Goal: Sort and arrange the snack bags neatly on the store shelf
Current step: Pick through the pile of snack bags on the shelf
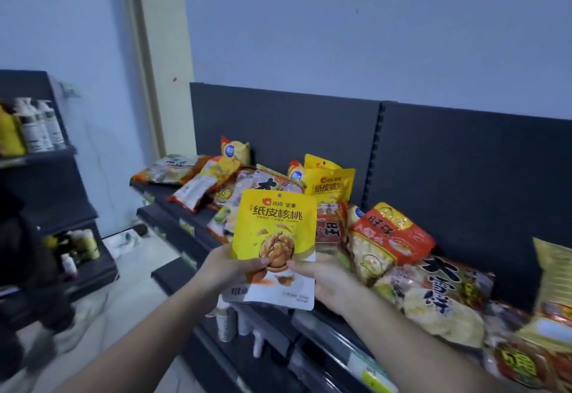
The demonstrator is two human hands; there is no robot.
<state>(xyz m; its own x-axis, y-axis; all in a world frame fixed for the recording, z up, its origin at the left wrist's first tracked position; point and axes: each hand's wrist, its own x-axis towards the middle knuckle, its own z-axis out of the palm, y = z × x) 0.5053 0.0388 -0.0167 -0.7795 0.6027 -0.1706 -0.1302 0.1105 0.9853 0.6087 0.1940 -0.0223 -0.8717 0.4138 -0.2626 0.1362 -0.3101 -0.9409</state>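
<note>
Yellow, bright yellow: that's the walnut bag (275,234), held upright dead centre of the frame with its printed front facing us. Left hand (227,268) has it by the lower left edge, thumb laid across the front, the other fingers curled behind and out of sight. Right hand (323,281) mirrors it at the lower right, thumb tip pressed on the front beside the printed walnut, fingers tucked behind the pouch. Both hands are pinching, then, and the bag hangs in the air in front of the top shelf (161,191), covering part of the heap (334,231) behind it. Whether it touches that heap, I cannot tell.

And what a heap! Just above and right of the held bag, two matching yellow pouches (329,186) stand one behind the other against the dark back panel (464,176). Right of centre, a red bag (394,234) with a yellow top lies tilted over its neighbours. Below it, a big rice cracker bag (436,296) lies flat towards the lower right. Over at the shelf's left end an orange bag (168,171) lies flat, and near it a small yellow bag (235,151) stands against the panel. Far left of the frame, white pump bottles (37,123) line up on a separate dark rack (46,176).
</note>
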